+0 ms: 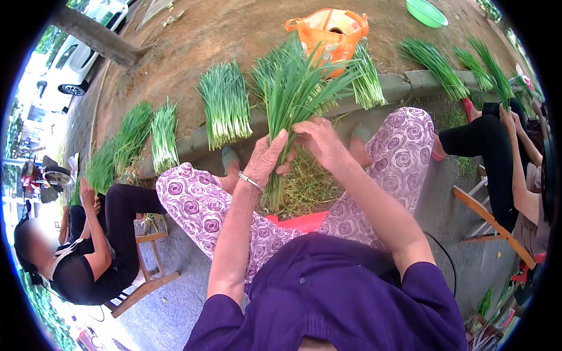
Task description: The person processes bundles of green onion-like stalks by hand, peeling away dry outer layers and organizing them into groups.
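Note:
My left hand [265, 159] is wrapped around a bunch of long green garlic chives [283, 103], its thumb lying along the stalks. The leaves fan out upward and their stem ends hang below the fist. At the bunch's right edge is my right hand [322, 142], with bent fingers and its fingertips against the stalks; whether they pinch a blade is too small to tell. Below both hands, between my knees, lies a heap of yellowish-green trimmings [309, 184], with red material [303, 221] at its near edge.
Several chive bundles [225, 105] rest along the stone kerb [390, 85]. An orange bag [333, 39] stands behind them, and a green basin [426, 14] sits farther off. Seated people at left [79, 263] and right [524, 166] handle chives beside wooden chairs [147, 287].

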Motion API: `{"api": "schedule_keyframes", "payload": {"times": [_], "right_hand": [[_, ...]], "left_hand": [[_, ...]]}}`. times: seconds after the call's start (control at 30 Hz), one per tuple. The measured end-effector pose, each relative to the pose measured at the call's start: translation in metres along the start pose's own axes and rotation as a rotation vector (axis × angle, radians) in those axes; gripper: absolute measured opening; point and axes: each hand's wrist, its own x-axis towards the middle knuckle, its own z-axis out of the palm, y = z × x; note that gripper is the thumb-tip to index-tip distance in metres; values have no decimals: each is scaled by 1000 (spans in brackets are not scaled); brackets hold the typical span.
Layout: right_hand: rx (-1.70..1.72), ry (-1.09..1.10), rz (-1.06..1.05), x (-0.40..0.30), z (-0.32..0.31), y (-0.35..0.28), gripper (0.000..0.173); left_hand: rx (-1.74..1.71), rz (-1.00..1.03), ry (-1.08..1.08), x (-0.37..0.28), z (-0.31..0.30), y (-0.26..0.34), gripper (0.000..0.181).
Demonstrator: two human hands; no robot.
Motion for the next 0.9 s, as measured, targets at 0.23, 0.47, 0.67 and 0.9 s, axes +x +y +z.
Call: {"api": "schedule_keyframes", "payload": {"times": [0.23,0.47,0.67,0.9], "right_hand": [[-37,-24,-3,8,-1,1,16],[-249,-16,45,-4,10,-6,25],[-681,147,-56,-8,17,-7,28],[-850,151,-288,-1,19,-15,24]], "left_hand": [[-35,21,115,6,-4,1,41],[-13,72,229,8,-5,1,35],[12,70,336,12,-20,-1,37],[-2,105,366,15,-28,-3,34]]}}
